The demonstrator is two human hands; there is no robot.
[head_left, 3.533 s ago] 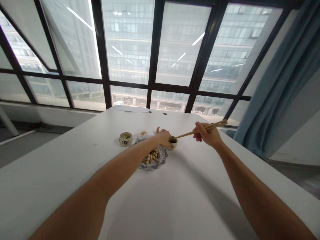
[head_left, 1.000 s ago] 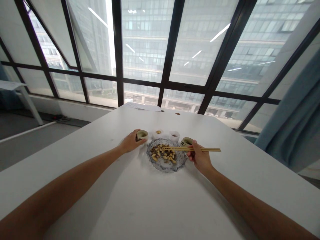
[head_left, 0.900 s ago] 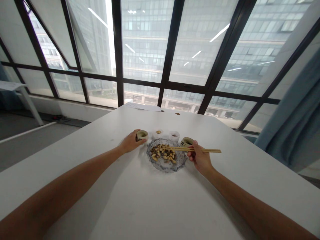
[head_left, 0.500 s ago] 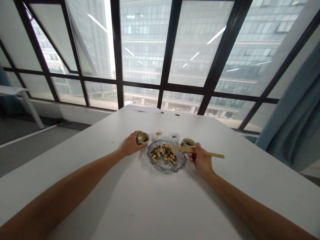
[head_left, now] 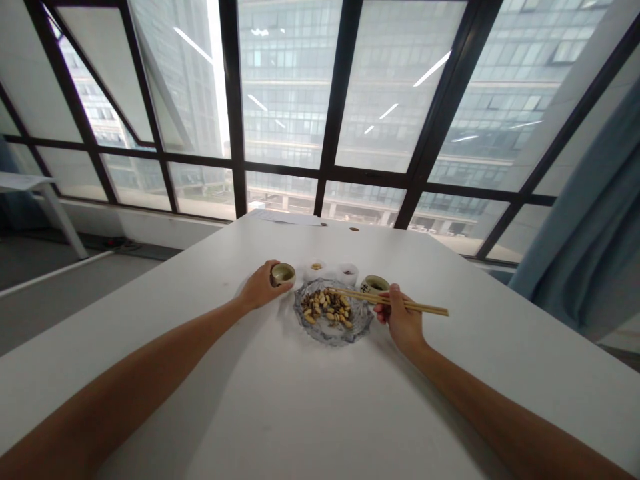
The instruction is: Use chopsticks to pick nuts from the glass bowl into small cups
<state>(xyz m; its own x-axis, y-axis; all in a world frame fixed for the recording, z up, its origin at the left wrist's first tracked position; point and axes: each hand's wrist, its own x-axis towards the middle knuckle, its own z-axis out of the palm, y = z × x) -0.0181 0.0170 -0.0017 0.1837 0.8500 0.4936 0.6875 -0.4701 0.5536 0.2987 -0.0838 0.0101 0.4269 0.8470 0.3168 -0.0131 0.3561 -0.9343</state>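
Observation:
A small greenish ceramic cup (head_left: pixel 283 274) is gripped from its left side by my left hand (head_left: pixel 260 287), closed around it, at the left of a glass plate. My right hand (head_left: pixel 403 316) is closed on a pair of wooden chopsticks (head_left: pixel 417 307), whose tips reach left over the plate. On the scalloped clear glass plate (head_left: pixel 334 340) lies a mix of pale nuts (head_left: pixel 327 307) and dark seeds. Just beyond my right fingers stands a second ceramic cup (head_left: pixel 375 285) with dark marks on its side.
Behind the plate stand two small white cups, one (head_left: pixel 315 269) with pale pieces inside, the other (head_left: pixel 348 273) with something dark. Papers (head_left: pixel 285 217) and two small dark discs lie near the far edge of the white table (head_left: pixel 320 413). Windows rise beyond; a blue curtain (head_left: pixel 585 247) hangs right.
The cup in my left hand has shifted slightly left and tilts a little differently. The chopsticks and my right hand have barely moved.

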